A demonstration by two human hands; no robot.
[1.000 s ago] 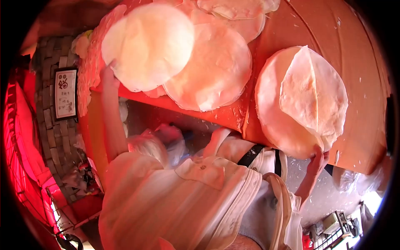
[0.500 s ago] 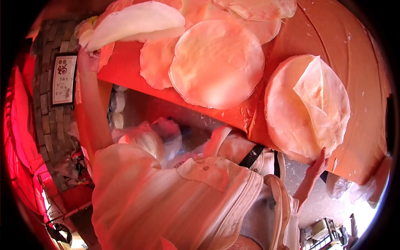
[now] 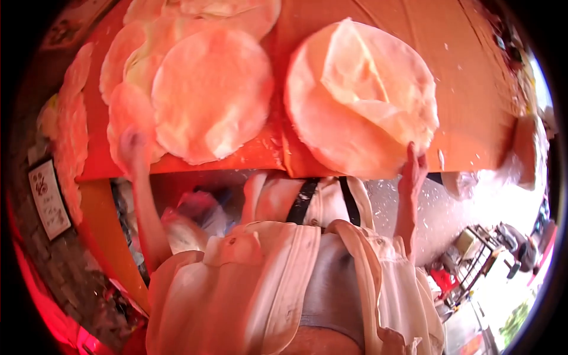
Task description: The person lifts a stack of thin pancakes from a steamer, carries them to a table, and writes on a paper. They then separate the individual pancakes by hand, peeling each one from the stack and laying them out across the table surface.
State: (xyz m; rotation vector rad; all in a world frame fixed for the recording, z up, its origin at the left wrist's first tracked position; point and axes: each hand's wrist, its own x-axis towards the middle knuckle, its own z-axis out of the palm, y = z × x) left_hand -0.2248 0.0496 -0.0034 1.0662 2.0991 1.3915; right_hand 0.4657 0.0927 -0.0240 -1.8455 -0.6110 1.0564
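Carried a thin round sheet high in the left hand point(image 3: 133, 145) a second ago; by this moment had set it down among the spread rounds point(image 3: 210, 100) at the left end of the orange table point(image 3: 473, 106). Lay with that hand on the near edge of those overlapping rounds, apparently flat and opened out, gripping nothing, though too blurred to be sure of the fingers. Kept the right hand point(image 3: 414, 168) where it had been all along, at the near rim of the stack of rounds point(image 3: 331, 136) further right, fingers pointing up against the edge; could not tell whether pinching a sheet or only steadying the pile. Showed the top sheet point(image 3: 378, 83) of that stack half lifted and creased over on itself, loosened from the ones beneath, much as half a second before. Meant, by the look of it, one more round added to the spread-out ones and the next already partly peeled free. Also took in a pale shirt point(image 3: 266, 278), a dark strap point(image 3: 302, 201) and a framed sign point(image 3: 48, 198) on the wall at the far left
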